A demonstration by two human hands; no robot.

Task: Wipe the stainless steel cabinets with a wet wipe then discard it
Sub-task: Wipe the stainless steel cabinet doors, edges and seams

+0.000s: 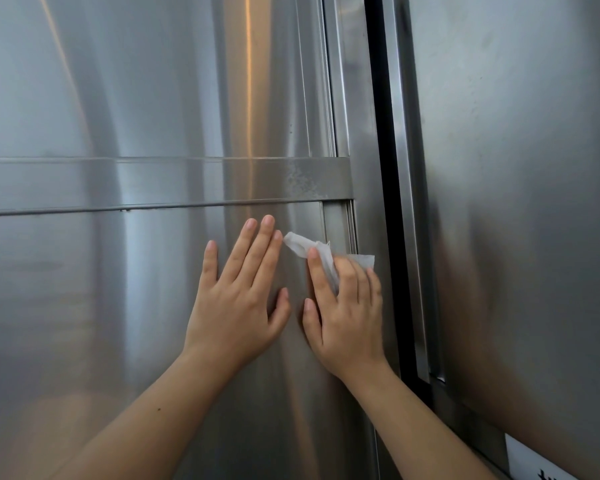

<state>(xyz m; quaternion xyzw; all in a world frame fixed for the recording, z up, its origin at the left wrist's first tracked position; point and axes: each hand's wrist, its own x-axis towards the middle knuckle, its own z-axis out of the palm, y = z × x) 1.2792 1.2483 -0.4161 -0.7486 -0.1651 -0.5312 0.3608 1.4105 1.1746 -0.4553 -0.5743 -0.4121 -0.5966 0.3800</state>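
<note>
A stainless steel cabinet fills the view, with a lower door below a horizontal steel bar. My left hand lies flat on the lower door, fingers straight and spread. Just to its right, my right hand presses a crumpled white wet wipe against the door near its right edge. The fingers lie over the wipe, and part of it sticks out above and to the left of the fingertips.
A dark vertical gap separates this cabinet from a second steel cabinet on the right. Smudges mark the right end of the horizontal bar. A white label shows at the bottom right corner.
</note>
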